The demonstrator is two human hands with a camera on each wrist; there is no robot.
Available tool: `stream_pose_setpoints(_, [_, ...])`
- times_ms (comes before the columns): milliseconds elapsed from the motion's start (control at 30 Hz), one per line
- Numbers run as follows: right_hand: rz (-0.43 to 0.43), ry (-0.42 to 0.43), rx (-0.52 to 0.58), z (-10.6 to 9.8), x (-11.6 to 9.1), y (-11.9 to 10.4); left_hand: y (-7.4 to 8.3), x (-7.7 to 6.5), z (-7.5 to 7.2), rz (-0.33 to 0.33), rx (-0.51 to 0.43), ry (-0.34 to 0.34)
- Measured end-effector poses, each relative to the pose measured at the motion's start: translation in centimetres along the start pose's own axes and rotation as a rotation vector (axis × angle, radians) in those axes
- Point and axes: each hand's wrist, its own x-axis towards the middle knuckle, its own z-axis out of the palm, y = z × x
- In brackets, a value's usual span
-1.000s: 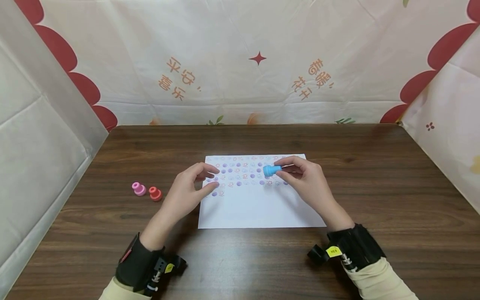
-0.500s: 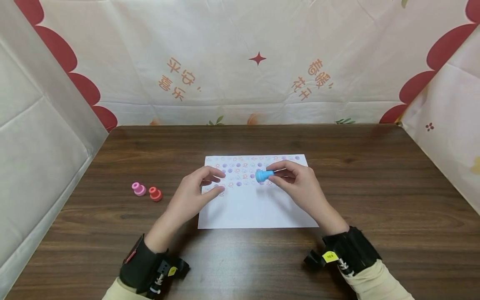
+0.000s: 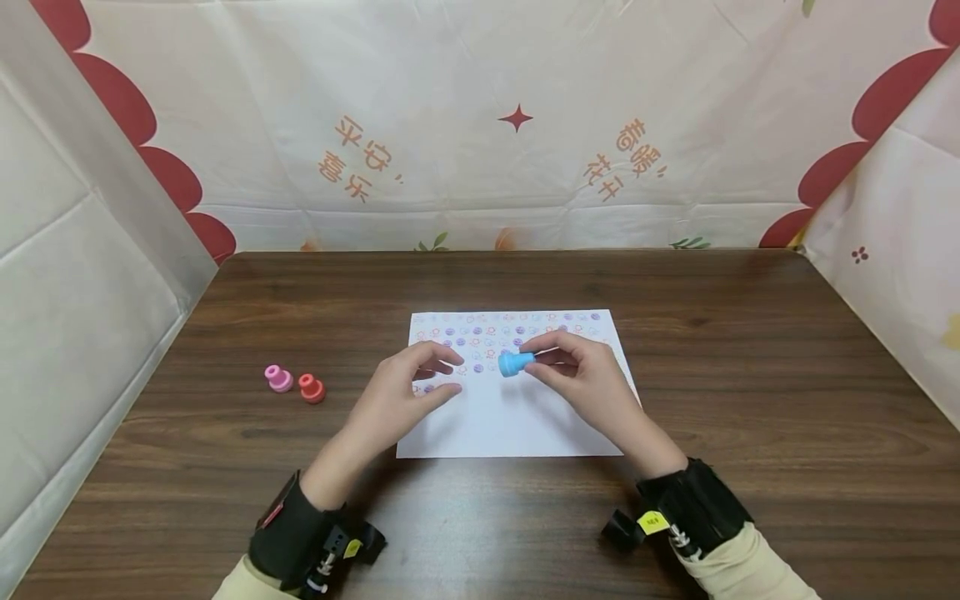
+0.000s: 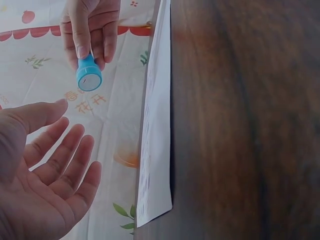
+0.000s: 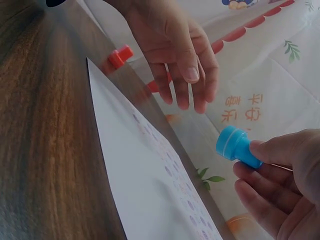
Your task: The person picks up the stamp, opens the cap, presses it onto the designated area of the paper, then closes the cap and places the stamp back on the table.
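Note:
My right hand pinches a blue toy stamp by its narrow handle, its wide end pointing left toward my other hand. In the left wrist view the pale round face of the blue stamp shows. My left hand hovers over the left part of the paper, fingers loosely bent and thumb apart, holding nothing. Beneath both hands lies a white sheet of paper, its upper part covered in rows of small purple, red and blue stamped prints. The hands do not touch each other.
Left of the paper, a pink stamp and a red stamp stand on the brown wooden table. A white printed cloth hangs behind the table and along its sides.
My right hand has carried the blue stamp left and slightly nearer to me. My left hand has shifted right and a little nearer, so the gap between the hands has narrowed.

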Motion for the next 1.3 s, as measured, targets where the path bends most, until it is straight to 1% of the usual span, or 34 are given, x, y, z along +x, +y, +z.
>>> stream_pose_setpoints(467, [-0.018,-0.036,0.020,1.0,-0.3,-0.3,0.2,-0.1,0.8,-0.033,-0.009,-0.041])
stream_pose_setpoints(600, [-0.036,-0.048,0.010,1.3,-0.4,-0.4,0.2,-0.1,1.0,-0.013,-0.016,-0.038])
stream_pose_setpoints(733, [-0.043,-0.055,0.007,1.5,-0.5,-0.5,0.2,-0.2,1.1,0.008,-0.027,-0.049])
stream_pose_setpoints(1033, [-0.046,-0.080,0.037,2.0,-0.8,-1.0,0.3,-0.3,1.3,0.042,-0.033,-0.072])
stream_pose_setpoints(1200, [-0.051,-0.093,0.059,2.2,-0.9,-1.1,0.6,-0.3,1.4,0.040,-0.066,-0.081])
stream_pose_setpoints(1300, [-0.052,-0.099,0.069,2.3,-0.9,-1.2,0.6,-0.3,1.5,0.048,-0.069,-0.083])
